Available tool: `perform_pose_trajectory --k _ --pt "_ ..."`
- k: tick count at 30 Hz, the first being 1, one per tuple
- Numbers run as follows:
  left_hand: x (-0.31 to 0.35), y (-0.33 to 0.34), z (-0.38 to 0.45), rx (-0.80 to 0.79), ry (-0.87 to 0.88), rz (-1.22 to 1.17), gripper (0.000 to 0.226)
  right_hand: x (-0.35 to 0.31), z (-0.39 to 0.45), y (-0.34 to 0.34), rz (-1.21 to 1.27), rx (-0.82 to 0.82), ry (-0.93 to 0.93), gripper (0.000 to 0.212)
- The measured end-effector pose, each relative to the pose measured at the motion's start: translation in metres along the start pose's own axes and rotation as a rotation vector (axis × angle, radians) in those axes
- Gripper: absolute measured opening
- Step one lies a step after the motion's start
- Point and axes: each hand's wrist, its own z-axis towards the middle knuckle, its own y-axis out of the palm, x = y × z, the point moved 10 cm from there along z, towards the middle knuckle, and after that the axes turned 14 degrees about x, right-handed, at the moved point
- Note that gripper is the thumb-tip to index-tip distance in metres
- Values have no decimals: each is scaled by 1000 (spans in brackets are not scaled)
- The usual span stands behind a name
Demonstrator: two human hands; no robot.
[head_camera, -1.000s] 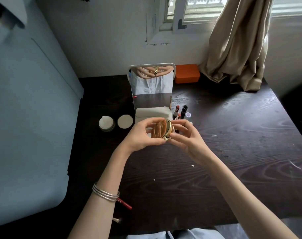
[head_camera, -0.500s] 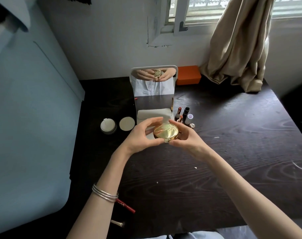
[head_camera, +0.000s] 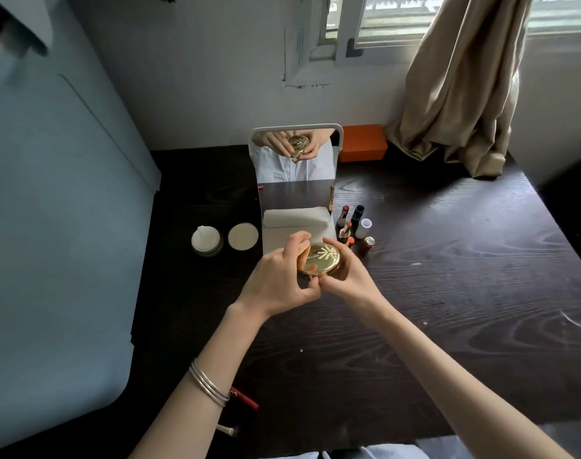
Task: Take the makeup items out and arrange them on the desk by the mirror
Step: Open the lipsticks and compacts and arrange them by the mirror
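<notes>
Left of the mirror: an opened cream jar and its lid set side by side on the tabletop. Centre, above the tabletop just before the mirror base: gold compact, now lid-up and snapped flat where a second ago on edge, pinched between left hand and right hand, fingers curled round its rim. Right: lipsticks already standing; compact likely ready for setting down beside them.
</notes>
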Motion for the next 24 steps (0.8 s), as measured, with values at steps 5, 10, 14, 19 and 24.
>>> perform_pose_trajectory --k 5,10,14,19,24 --pt "3 -2 -2 72 36 -9 55 3 -2 4 42 35 17 75" --pt "6 0 -4 57 85 10 39 7 -4 4 34 27 35 81" --pt "4 6 -6 1 96 20 40 7 -7 0 24 19 26 74" --pt "6 0 -2 -2 112 74 53 7 -8 -2 -32 4 16 73" --pt "-4 0 -1 -31 9 -30 48 -1 -3 -4 -17 -17 22 65"
